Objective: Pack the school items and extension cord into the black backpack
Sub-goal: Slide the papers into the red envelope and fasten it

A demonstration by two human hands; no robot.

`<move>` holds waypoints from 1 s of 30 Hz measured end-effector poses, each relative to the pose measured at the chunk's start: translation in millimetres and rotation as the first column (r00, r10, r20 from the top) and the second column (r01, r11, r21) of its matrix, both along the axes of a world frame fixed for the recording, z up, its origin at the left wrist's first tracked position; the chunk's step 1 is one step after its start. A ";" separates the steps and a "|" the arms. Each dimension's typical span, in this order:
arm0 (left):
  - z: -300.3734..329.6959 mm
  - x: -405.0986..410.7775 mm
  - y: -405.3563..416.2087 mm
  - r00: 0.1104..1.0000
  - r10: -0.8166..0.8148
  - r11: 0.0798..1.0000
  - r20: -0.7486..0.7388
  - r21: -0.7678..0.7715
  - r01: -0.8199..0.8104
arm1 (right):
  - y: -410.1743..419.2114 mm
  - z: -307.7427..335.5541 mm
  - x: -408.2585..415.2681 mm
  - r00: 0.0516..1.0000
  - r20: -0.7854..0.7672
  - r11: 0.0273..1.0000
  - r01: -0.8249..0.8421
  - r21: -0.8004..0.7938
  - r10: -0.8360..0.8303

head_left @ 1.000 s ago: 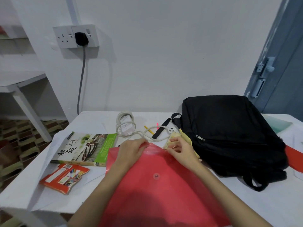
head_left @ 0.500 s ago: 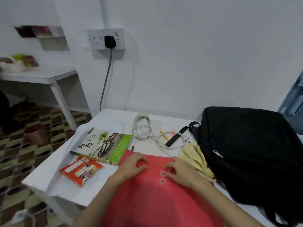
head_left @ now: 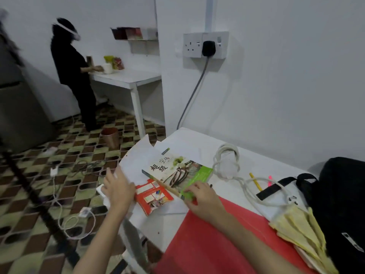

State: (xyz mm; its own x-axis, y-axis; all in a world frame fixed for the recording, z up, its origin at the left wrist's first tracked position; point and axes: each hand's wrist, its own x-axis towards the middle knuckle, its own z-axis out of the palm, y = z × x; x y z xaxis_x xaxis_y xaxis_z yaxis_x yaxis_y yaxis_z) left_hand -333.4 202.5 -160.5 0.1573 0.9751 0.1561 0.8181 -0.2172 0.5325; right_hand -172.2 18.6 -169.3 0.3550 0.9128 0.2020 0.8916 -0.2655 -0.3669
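I see the right hand [head_left: 203, 198] resting its loosely curled fingers on the book [head_left: 177, 171], likely to lift it, the left hand [head_left: 118, 189] spread flat by the packet [head_left: 154, 196], backpack [head_left: 341, 204] far right.

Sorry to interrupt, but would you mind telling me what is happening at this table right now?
A person is gathering school items on a white table. Their right hand rests on the near corner of a green-and-white book, while the left hand reaches over the small red packet at the table's edge. The red plastic folder, coiled white extension cord and yellow papers lie out beside the black backpack; nothing visibly packed yet.
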 end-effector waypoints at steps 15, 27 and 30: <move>-15.9 11.2 133.9 0.944 -0.172 0.856 0.282 -0.431 0.285 | 98.6 7.4 -17.1 0.962 0.249 0.989 0.134 -0.067 -0.114; -8.4 32.1 135.7 0.913 -0.278 0.822 0.298 -0.419 0.387 | 95.2 11.6 -19.9 0.966 0.213 0.989 0.137 0.050 -0.144; -1.0 34.3 124.0 0.940 -0.331 0.899 0.087 -0.274 0.342 | 94.0 9.3 -19.2 0.973 0.145 0.958 0.205 -0.199 -0.178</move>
